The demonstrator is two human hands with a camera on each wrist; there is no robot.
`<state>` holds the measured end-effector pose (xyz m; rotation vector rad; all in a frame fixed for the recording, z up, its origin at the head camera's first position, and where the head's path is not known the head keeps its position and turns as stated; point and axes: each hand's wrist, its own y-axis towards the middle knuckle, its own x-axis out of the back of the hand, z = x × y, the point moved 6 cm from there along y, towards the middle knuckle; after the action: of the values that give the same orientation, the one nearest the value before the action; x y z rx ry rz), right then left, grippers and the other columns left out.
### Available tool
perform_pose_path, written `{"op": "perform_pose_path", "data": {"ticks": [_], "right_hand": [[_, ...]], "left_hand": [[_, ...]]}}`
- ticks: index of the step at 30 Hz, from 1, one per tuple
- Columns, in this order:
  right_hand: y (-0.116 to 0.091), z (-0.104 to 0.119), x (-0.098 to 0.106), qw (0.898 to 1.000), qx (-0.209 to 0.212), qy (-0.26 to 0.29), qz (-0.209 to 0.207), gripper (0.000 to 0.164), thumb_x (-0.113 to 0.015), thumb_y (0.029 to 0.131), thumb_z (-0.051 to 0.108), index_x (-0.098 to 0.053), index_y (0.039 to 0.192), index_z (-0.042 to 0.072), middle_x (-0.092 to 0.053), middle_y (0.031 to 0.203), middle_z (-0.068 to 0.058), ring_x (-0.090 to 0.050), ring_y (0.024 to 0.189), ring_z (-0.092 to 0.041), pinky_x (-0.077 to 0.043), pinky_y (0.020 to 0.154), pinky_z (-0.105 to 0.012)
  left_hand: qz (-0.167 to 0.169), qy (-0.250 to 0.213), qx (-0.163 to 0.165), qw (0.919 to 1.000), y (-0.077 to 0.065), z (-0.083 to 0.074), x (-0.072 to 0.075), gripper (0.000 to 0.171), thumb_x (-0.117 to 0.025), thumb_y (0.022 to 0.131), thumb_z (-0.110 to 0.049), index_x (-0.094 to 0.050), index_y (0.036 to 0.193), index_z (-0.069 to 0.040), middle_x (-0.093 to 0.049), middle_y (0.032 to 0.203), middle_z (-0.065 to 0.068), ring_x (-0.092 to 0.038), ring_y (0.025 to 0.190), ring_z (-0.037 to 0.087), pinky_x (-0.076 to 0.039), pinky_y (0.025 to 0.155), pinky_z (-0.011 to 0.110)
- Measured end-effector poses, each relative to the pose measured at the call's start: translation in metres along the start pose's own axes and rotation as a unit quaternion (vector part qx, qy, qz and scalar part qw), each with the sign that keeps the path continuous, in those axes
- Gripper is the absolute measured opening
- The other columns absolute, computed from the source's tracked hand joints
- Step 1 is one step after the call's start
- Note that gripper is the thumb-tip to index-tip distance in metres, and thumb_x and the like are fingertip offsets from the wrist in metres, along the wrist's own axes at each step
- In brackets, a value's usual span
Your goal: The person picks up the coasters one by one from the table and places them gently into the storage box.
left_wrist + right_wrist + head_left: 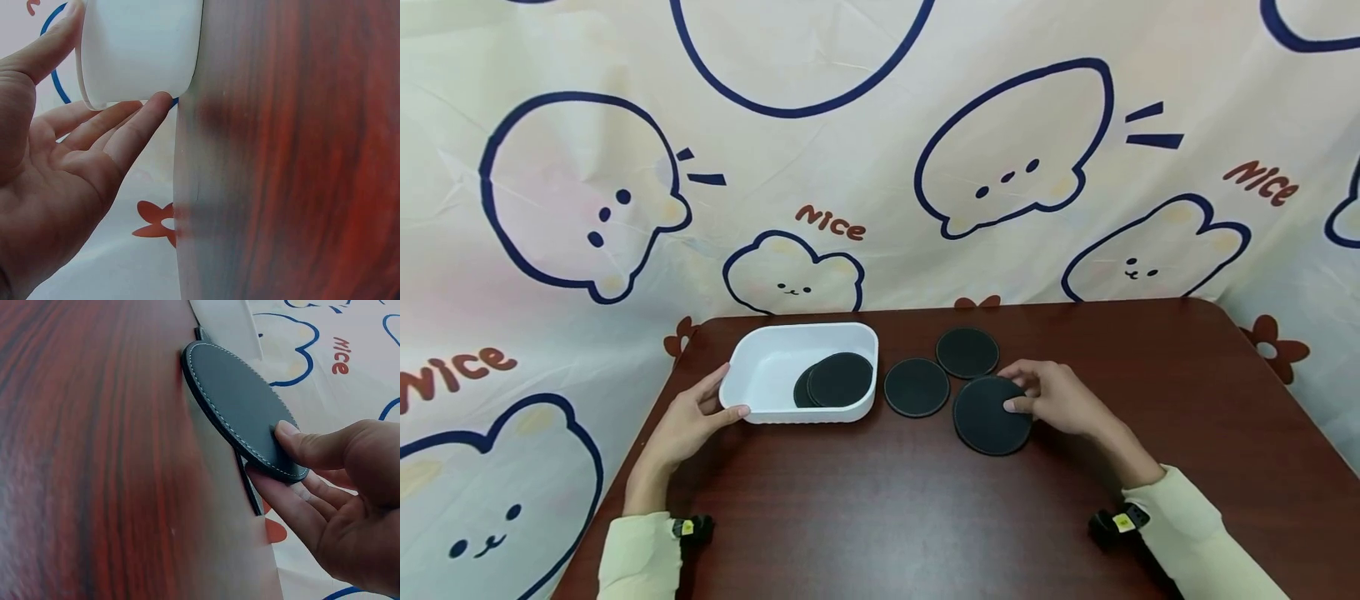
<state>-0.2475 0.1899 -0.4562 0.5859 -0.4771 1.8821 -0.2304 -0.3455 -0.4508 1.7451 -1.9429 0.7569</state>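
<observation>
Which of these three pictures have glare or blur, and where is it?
Head view: a soft sheen on the table, no harsh glare; left wrist view: pale, blurry haze along the table edge near the white tray; right wrist view: table blurred toward its edge, stitching on the held black disc clear.

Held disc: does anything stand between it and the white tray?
Yes: a loose disc lies flat between the held disc and the tray, then the tray's right wall. Lifting over both should probably work.

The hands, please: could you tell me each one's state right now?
Left hand: closed, holding the white container by one end.
Right hand: closed, pinching a black disc near its edge.
</observation>
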Motion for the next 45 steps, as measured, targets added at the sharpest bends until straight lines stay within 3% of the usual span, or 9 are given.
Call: {"op": "perform_pose_path", "data": {"ticks": [9, 15, 45], "right_hand": [[0.0, -0.006, 0.002, 0.994, -0.023, 0.101, 0.042, 0.041, -0.074, 0.1, 0.005, -0.063, 0.139, -0.003, -0.075, 0.109, -0.018, -0.078, 0.086, -0.023, -0.068, 0.071, -0.036], [-0.001, -0.003, 0.006, 0.987, -0.037, 0.147, 0.049, 0.045, -0.071, 0.102, 0.005, -0.06, 0.144, -0.005, -0.075, 0.115, -0.021, -0.081, 0.091, -0.027, -0.069, 0.078, -0.041], [-0.002, -0.002, 0.016, 0.973, -0.055, 0.219, 0.038, 0.055, -0.069, 0.104, 0.007, -0.05, 0.154, -0.006, -0.074, 0.122, -0.019, -0.08, 0.093, -0.019, -0.068, 0.085, -0.037]], "left_hand": [[0.002, 0.004, 0.006, 1.0, -0.005, 0.003, 0.0, 0.097, -0.079, 0.1, -0.031, -0.018, 0.172, -0.008, -0.039, 0.168, 0.032, -0.057, 0.143, 0.048, -0.051, 0.108, 0.052], [0.002, 0.007, 0.005, 1.0, -0.005, 0.003, 0.0, 0.097, -0.079, 0.1, -0.032, -0.018, 0.173, -0.009, -0.037, 0.168, 0.032, -0.056, 0.144, 0.048, -0.051, 0.109, 0.053], [0.005, 0.005, -0.001, 1.0, 0.0, -0.001, 0.0, 0.097, -0.078, 0.1, -0.034, -0.018, 0.173, -0.009, -0.038, 0.169, 0.031, -0.056, 0.145, 0.047, -0.055, 0.108, 0.048]]}}
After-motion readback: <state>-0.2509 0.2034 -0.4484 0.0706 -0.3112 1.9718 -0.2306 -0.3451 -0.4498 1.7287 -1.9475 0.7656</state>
